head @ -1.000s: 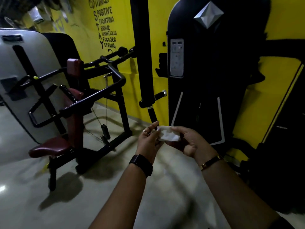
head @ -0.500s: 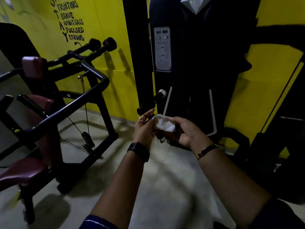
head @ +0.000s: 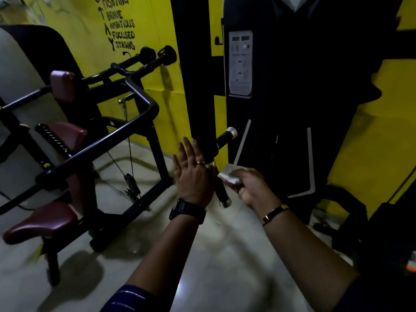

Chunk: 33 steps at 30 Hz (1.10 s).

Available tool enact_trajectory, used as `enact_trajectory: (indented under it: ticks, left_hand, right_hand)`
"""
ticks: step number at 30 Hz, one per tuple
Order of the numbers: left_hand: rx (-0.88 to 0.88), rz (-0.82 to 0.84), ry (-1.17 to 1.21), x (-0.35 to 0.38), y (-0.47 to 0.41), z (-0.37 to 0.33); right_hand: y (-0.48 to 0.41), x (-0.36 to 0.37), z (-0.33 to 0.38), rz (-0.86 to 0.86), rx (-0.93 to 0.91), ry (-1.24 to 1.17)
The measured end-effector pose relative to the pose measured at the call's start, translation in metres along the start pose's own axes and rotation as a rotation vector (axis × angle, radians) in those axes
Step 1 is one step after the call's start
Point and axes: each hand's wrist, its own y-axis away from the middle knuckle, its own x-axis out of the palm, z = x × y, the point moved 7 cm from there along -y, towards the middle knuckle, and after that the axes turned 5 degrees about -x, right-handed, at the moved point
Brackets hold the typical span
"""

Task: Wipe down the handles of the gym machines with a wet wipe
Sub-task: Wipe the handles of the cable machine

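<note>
A black upright arm of a gym machine (head: 198, 104) ends in two black handles with chrome caps: one handle (head: 226, 137) points up to the right, the lower handle (head: 221, 191) points down. My left hand (head: 193, 174) is held flat with straight fingers just left of the lower handle, close to the arm's end. My right hand (head: 249, 188) holds a folded white wet wipe (head: 229, 175) just right of that handle; the wipe's edge is close to the bar.
A black frame machine with maroon pads and seat (head: 42, 221) stands to the left, its long handles (head: 146, 61) reaching toward the yellow wall (head: 153, 64). A tall black weight-stack cover (head: 292, 97) rises behind the handles. Grey floor (head: 225, 255) lies below.
My left hand has let go of the wipe and spread flat beside the machine's arm. The right hand alone keeps the wipe. The view has moved closer to the handles.
</note>
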Motion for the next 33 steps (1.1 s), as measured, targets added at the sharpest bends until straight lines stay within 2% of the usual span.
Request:
enact_trajectory:
  ticks: [5,8,11,15,19,22,24,26,28,33]
  left_hand:
    - [-0.103,0.045,-0.116,0.025,-0.007,0.003]
    - [-0.171,0.074,-0.176,0.036,-0.012,0.009]
    - [-0.131,0.106,-0.245,0.045,-0.01,0.017]
    - [-0.069,0.051,-0.346,0.043,-0.013,0.015]
    - [-0.084,0.027,-0.293,0.046,-0.019,0.007]
    - [-0.087,0.043,-0.283,0.05,-0.02,0.008]
    - [-0.077,0.055,-0.319,0.052,-0.02,0.008]
    - [-0.062,0.047,-0.331,0.05,-0.019,0.009]
    - [-0.053,0.038,-0.317,0.05,-0.019,0.008]
    - [-0.067,-0.018,-0.328,0.054,-0.019,0.006]
  right_hand:
    - [-0.039,-0.021,-0.005,-0.123,-0.179,0.27]
    - [-0.058,-0.012,-0.004,-0.018,-0.335,0.499]
    - [-0.061,0.007,0.002,0.048,-0.548,0.703]
    - [-0.052,0.022,-0.013,0.142,-0.715,0.773]
    - [-0.05,0.028,-0.035,0.184,-0.821,0.911]
    - [-0.045,0.024,-0.046,0.255,-0.961,0.882]
    - [-0.049,0.014,-0.065,0.308,-1.148,1.008]
    - [-0.053,0.004,-0.079,0.388,-1.174,1.073]
    - [-0.055,0.0,-0.071,0.424,-1.226,1.055]
    - [-0.054,0.027,-0.054,0.638,-1.392,0.949]
